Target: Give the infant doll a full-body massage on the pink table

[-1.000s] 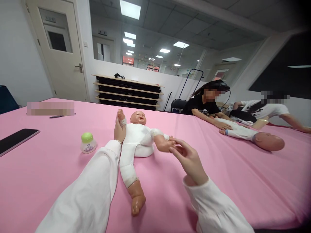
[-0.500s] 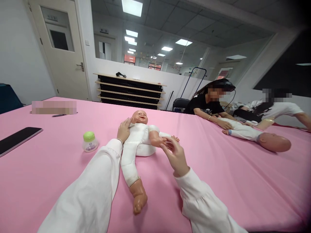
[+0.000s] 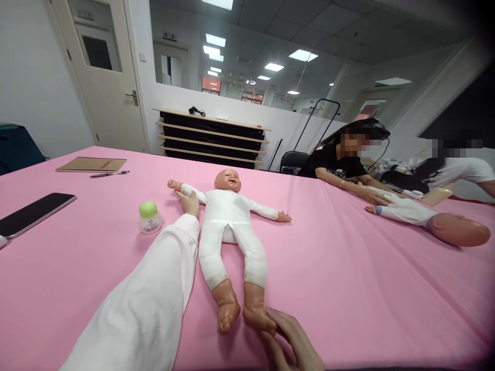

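Observation:
A baby doll (image 3: 228, 208) with a white cloth body lies on its back, head away from me, both legs stretched toward me. My left hand (image 3: 190, 202) is closed round the doll's forearm on the left side, which is stretched outward. At the near end, my right hand (image 3: 294, 342) has its fingers about the doll's foot (image 3: 260, 314) on the right side; part of this hand is cut off by the frame's bottom edge. Left of my left forearm stands a small jar (image 3: 150, 218) with a green lid.
The pink-covered table (image 3: 340, 288) also bears a phone (image 3: 36, 214), a brown notebook (image 3: 92, 164) and a pen (image 3: 110, 174) on the left. At right, a person in black (image 3: 336, 159) handles another doll (image 3: 410, 212); a second person in white (image 3: 460, 172) is beyond.
The doll's leg on the right, bent up before, now lies straight toward me, and my right hand has come nearer with its foot. My left hand has shifted from the doll's shoulder area onto its outstretched arm.

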`<state>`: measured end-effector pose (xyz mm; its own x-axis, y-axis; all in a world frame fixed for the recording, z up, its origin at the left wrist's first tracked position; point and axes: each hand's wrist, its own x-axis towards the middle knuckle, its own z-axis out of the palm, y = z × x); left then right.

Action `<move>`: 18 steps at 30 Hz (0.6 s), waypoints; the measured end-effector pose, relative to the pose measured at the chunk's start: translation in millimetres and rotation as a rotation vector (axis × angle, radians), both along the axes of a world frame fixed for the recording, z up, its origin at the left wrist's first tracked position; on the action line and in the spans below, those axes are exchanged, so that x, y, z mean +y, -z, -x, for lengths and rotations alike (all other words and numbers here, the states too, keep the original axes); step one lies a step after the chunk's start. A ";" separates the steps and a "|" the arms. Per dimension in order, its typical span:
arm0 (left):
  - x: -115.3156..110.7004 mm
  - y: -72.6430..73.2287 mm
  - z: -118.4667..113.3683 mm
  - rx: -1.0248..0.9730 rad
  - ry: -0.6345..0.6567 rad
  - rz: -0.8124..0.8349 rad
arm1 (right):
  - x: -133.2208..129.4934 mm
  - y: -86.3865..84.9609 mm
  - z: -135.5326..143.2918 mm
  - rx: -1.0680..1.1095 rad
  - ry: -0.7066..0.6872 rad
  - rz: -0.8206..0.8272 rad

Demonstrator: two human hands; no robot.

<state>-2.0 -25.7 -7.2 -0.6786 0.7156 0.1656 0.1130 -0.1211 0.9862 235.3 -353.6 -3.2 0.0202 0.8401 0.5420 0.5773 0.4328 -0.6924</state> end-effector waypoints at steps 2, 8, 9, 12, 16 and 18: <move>-3.0 -2.2 -1.0 0.085 0.008 -0.064 | 7.4 -18.5 2.1 0.040 0.075 0.015; -9.2 -9.0 -11.0 0.371 0.179 -0.248 | 81.9 -88.5 6.1 0.186 0.067 -0.060; -9.7 -10.0 -13.0 0.424 0.221 -0.278 | 100.4 -95.8 7.4 0.209 0.026 -0.050; -11.1 -12.6 -17.6 0.633 0.326 -0.321 | 154.0 -104.4 13.1 0.201 -0.046 0.028; -12.0 -14.2 -19.7 0.851 0.395 -0.297 | 198.9 -92.2 24.9 0.178 -0.091 0.151; -11.1 -13.5 -19.4 0.858 0.395 -0.286 | 203.4 -86.0 30.5 0.214 -0.115 0.148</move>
<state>17.4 -36.8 6.3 0.0324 0.7210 0.6922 0.6764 -0.5257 0.5159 204.8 -150.2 82.8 0.0205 0.9130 0.4074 0.3643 0.3726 -0.8535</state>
